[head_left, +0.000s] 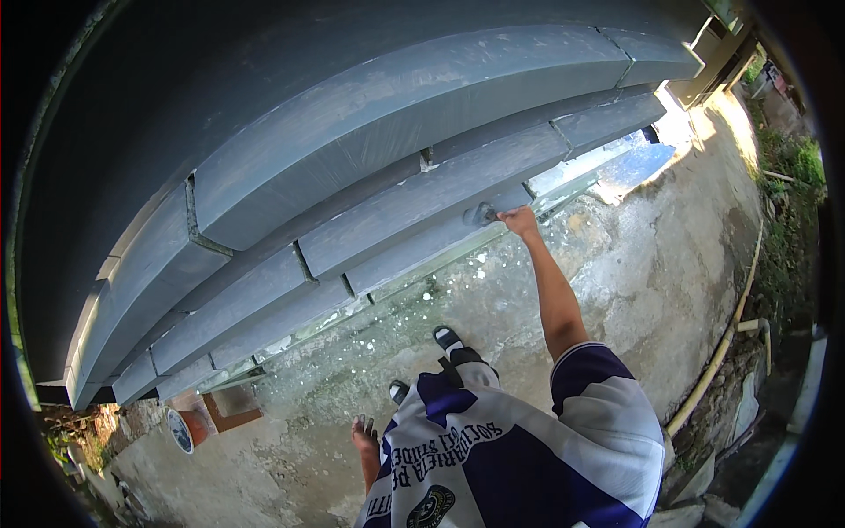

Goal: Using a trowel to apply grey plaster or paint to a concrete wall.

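My right hand [517,220] reaches forward with its fingers closed round a paintbrush [483,213]. The bristles, somewhat blurred, press against the lowest grey course [414,251] of a stepped block wall. Grey paint covers that course to the left of the brush, while a pale whitish stretch [581,172] lies to the right. My left hand [364,435] hangs low beside my body, fingers apart and holding nothing. Above the brush, two thicker grey ledges [440,189] jut out, split by dark vertical gaps.
An orange bucket [201,421] with a pale rim lies or stands at the lower left, beside a brown board [238,407]. White paint specks dot the concrete floor [422,308] around my sandalled feet. A bamboo pole [717,361] and rubble edge the right side.
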Available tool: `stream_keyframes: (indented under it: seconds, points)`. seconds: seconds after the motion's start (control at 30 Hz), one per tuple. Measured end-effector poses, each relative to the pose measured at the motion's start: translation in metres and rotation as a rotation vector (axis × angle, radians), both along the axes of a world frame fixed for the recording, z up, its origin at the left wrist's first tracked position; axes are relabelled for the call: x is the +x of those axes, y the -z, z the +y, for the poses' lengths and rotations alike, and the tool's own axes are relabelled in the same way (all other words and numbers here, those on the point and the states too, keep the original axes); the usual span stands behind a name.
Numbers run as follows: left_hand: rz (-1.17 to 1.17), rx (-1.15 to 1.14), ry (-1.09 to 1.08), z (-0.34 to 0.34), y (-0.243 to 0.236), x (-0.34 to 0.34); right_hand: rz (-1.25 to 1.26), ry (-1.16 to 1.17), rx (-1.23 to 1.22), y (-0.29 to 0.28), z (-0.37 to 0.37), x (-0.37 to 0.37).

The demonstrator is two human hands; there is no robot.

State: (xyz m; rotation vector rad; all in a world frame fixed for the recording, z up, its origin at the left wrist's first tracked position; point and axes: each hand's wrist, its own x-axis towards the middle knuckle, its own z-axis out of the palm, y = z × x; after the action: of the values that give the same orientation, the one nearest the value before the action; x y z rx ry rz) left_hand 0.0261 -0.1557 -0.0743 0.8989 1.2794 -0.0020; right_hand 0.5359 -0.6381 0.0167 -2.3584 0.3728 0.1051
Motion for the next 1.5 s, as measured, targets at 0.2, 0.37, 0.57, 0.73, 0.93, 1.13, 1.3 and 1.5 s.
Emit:
stream_keyframes:
  seconds: [0.2,0.37,0.57,0.73,0.93,1.13,1.3,1.5]
  points:
    - [0.008,0.009,0.019,-0.002,0.008,-0.01,-0.105,0.201,-0.752,-0.06,-0.027,0.017]
    - [0.008,-0.099,-0.05,0.01,0.037,-0.016,-0.303,-0.42,-1.174,-0.01,0.119,-0.053]
    - [-0.057,-0.257,-0.217,0.019,0.039,-0.011,-0.364,-0.59,-0.837,-0.047,0.265,-0.149]
    - [-0.056,-0.227,-0.187,0.017,0.016,0.01,-0.178,-0.442,0.153,-0.033,0.222,-0.131]
    - [-0.125,-0.122,-0.17,0.028,0.015,-0.021,-0.123,-0.154,-0.268,-0.053,0.088,-0.065]
    - [-0.104,-0.174,-0.309,0.029,0.026,-0.055,-0.307,-0.054,-0.665,-0.057,0.152,-0.057]
    - [-0.113,-0.254,-0.371,0.031,0.039,-0.078,-0.404,-0.642,-0.935,-0.04,0.328,-0.126]
    - [-0.156,-0.259,-0.355,0.04,0.045,-0.074,-0.337,-0.623,-0.158,-0.066,0.397,-0.157]
